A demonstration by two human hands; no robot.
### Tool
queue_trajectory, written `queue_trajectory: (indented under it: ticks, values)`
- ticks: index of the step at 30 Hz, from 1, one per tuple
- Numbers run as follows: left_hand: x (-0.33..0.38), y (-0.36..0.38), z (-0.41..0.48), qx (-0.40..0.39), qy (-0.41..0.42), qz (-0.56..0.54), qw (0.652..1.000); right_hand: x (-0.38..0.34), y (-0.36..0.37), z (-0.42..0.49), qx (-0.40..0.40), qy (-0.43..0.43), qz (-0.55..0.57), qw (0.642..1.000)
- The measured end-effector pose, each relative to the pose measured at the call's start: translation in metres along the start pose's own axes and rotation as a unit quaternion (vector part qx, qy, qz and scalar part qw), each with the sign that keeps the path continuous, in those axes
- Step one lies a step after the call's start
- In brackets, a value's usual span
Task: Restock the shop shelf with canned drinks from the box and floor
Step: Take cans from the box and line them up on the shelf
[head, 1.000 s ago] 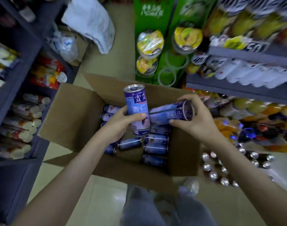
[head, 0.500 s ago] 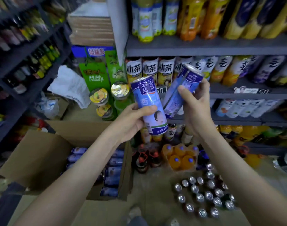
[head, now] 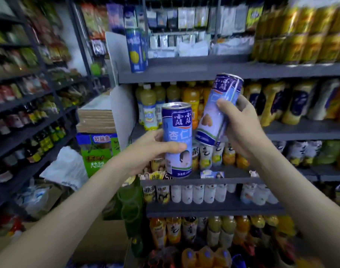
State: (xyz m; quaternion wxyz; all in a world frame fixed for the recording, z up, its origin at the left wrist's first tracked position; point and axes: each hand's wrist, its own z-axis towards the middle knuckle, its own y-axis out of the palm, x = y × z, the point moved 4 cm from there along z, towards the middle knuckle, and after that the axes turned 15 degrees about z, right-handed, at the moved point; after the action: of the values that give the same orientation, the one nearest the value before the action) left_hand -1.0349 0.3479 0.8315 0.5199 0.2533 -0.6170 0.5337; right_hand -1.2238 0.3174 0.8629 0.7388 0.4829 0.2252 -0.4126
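Note:
My left hand (head: 146, 153) grips an upright blue-and-white can (head: 177, 132) at chest height in front of the shelves. To its right and a little higher, my right hand (head: 240, 130) grips a second blue-and-white can (head: 217, 111), tilted with its top leaning right. The two cans nearly touch. Above them runs a grey shelf board (head: 213, 71) with one tall blue can (head: 136, 49) standing at its left end and bare space beside it. The cardboard box (head: 99, 240) shows only as an edge at the bottom.
Rows of yellow and orange bottles (head: 184, 95) fill the shelves behind the cans. Gold cans (head: 300, 33) crowd the upper shelf's right end. A dark rack of goods (head: 26, 117) lines the left side. Stacked boxes (head: 96, 120) and a white bag (head: 64, 169) sit in the corner.
Both hands have lifted the two cans from the box up to shelf height. My view has swung upward from the box and floor to the upper shelves.

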Motion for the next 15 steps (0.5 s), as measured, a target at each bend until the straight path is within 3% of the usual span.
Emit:
queue_trajectory:
  ticks: [7, 15]
  values:
    - [0.057, -0.103, 0.049, 0.1, 0.087, 0.059, 0.989, -0.027, 0.049, 0.107, -0.025, 0.017, 0.024, 0.999]
    - [0.107, -0.231, 0.111, 0.2, 0.14, 0.077, 0.967, 0.013, 0.11, 0.25, -0.125, 0.035, -0.012, 0.991]
